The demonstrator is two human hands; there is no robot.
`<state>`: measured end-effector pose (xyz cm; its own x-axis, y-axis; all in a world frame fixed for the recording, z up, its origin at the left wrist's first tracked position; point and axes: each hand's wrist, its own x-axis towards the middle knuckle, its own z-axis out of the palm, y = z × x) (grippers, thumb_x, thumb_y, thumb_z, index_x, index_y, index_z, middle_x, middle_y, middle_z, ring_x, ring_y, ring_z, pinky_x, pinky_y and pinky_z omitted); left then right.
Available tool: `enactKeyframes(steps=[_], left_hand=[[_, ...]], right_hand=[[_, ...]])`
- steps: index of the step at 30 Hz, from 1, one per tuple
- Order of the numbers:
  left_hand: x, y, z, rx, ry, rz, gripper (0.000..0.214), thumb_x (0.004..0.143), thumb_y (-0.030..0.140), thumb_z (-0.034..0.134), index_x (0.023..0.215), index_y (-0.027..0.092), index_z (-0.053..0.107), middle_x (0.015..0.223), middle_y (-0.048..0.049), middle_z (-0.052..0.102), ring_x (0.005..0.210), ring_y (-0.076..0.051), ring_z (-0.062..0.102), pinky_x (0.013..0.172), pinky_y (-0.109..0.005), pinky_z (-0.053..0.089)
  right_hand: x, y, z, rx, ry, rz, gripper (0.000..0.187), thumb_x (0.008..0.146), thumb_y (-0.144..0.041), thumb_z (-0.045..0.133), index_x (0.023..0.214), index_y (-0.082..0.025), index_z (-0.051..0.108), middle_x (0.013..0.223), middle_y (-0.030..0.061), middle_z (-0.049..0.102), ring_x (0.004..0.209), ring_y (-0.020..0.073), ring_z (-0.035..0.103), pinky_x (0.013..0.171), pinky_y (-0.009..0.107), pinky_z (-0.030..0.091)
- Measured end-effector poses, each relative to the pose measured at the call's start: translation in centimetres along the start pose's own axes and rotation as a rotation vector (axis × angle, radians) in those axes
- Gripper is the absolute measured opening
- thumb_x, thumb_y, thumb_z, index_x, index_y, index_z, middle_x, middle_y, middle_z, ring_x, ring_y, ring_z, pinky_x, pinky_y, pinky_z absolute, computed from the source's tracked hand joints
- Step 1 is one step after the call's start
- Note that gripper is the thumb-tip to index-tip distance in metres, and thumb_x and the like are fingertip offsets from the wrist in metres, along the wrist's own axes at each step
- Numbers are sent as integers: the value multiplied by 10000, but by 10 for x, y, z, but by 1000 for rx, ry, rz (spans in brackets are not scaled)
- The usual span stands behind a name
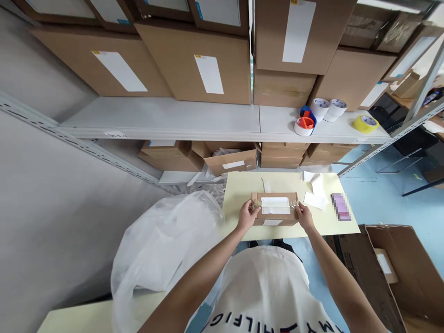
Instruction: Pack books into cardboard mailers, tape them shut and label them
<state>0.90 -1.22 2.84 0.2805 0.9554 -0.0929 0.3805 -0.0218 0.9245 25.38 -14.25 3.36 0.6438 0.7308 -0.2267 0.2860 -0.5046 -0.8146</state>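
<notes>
A small cardboard box (290, 221) lies on the pale yellow table, with a white label (274, 202) on its top and another white label on its near side. Across the top runs clear tape (293, 203), wrinkled at both ends. My left hand (247, 215) grips the box's left end, its thumb on the top by the tape. At the right end my right hand (304, 216) has its fingers closed on the box edge. Whether the fingers also pinch the tape ends, I cannot tell.
White paper scraps (315, 194) and a pixelated purple item (341, 206) lie right on the table (236, 185). Translucent plastic sheeting (163, 236) bulges at left. Ahead, a shelf (215, 118) holds large boxes, tape rolls (336, 110) and a tape dispenser (305, 122). An open carton (409, 268) stands at right.
</notes>
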Motion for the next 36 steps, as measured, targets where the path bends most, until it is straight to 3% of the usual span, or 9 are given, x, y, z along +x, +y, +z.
enactKeyframes(steps=[5,9,13,17,21,24,27,31,36], left_hand=[[-6,-9,2,1,63,41,515,815,423,616,1238,156,496,1044,-107,638,809,-190,624,787,-363,524],[-6,-9,0,113,124,150,444,864,418,553,1224,165,497,1158,-146,585,1033,-253,597,924,-434,483],[-3,12,-2,235,146,225,374,910,397,470,1208,174,507,1157,-147,583,1118,-282,555,1000,-480,429],[-1,51,10,362,108,320,374,909,381,476,1225,184,508,1232,-156,562,1184,-304,509,1040,-503,386],[8,97,47,434,-65,421,350,896,355,523,1213,204,538,1276,-133,541,1247,-289,475,1059,-468,382],[22,128,93,476,-255,463,293,882,330,557,1146,206,583,1246,-120,563,1234,-277,491,1053,-445,396],[37,151,144,594,-465,411,276,878,309,581,1134,207,597,1237,-106,593,1216,-267,513,1038,-425,406],[53,165,198,854,-722,249,298,904,342,570,1173,215,585,1263,-100,616,1206,-272,543,1008,-432,414],[68,158,226,1014,-822,83,370,915,414,543,1204,184,563,1265,-136,624,1173,-306,573,943,-447,440]], right_hand=[[-2,5,0,37,-1,42,793,752,-766,462,1244,-168,629,1112,148,653,916,271,656,819,394,538],[-3,6,-3,102,-77,51,791,767,-753,477,1283,-168,611,1104,125,679,940,260,659,795,365,551],[3,13,-14,130,-107,59,686,826,-683,466,1271,-187,625,1200,122,654,1022,257,643,841,383,542],[23,34,-42,-3,-103,13,525,847,-516,531,1234,-179,641,1197,140,636,1010,262,645,869,426,531],[57,66,-80,-378,-111,-99,461,799,-275,632,1246,-164,626,1288,181,588,1179,330,575,994,491,456],[88,86,-100,-632,-179,-166,548,768,-166,667,1307,-186,573,1434,185,495,1348,365,434,1087,539,354],[115,99,-109,-807,-298,-218,656,769,-169,685,1389,-196,471,1538,179,374,1442,362,297,1124,575,283],[134,109,-111,-927,-388,-281,654,771,-149,684,1381,-163,447,1510,196,411,1405,353,358,1122,581,278],[137,120,-116,-856,-385,-399,541,789,-141,665,1302,-191,503,1406,180,528,1298,341,477,1079,567,335]])
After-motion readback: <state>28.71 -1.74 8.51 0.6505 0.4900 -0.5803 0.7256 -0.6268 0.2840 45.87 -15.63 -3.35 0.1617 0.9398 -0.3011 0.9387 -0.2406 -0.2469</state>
